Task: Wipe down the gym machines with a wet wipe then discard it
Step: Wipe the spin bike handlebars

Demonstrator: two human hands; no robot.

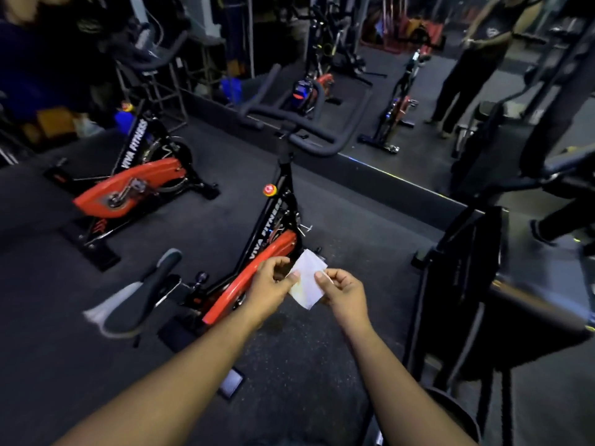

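White wet wipe (307,278) — pinched by left hand (270,281), right hand (343,291), above spin bike (257,239)

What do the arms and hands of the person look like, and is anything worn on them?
Both forearms are bare as far as the frame shows: no sleeve, glove, watch or bracelet is visible. The left hand and right hand show no rings where the fingers can be seen. The nails are short and look unpainted. The picture is dim and slightly blurred, so small marks cannot be ruled out.
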